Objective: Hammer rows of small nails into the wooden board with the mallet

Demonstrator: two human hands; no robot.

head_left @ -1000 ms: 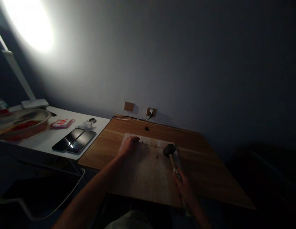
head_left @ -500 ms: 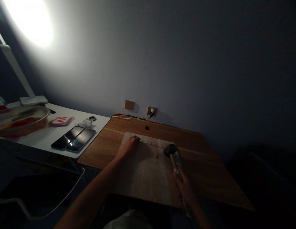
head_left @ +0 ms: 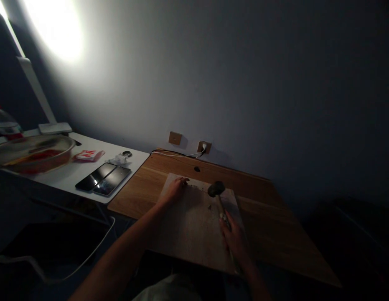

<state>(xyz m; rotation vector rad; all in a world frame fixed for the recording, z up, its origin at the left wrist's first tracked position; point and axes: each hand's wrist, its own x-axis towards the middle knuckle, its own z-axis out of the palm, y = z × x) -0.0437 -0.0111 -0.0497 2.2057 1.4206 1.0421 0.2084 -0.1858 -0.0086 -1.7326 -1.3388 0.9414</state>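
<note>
Firstly, the left hand [head_left: 174, 190]: palm down, fingers lightly curled, its fingertips [head_left: 183, 180] near the 12 o'clock edge of the board [head_left: 194, 236]. Whether they pinch anything small is too dim to tell. Next, the right hand [head_left: 233, 241]: closed narrow around the pale wooden handle of a mallet [head_left: 221, 207], with the mallet's black, rounded, rubber-looking head at 12 o'clock from the fist, just above the board's surface. Board: flat, pale, fine-grained wood, lying on the desk [head_left: 272, 221], its top flecked with crumbs [head_left: 196, 187] near the far edge. Desk: warm-toned wood with visible grain and one round hole. At 12 o'clock from the desk, two wall sockets [head_left: 204, 147] in wooden plates. At 9 o'clock, a smooth white table [head_left: 61, 177] bearing two glossy phones [head_left: 112, 181], a shallow dish [head_left: 34, 153] smeared red, and a red-and-white packet [head_left: 88, 155].
</note>
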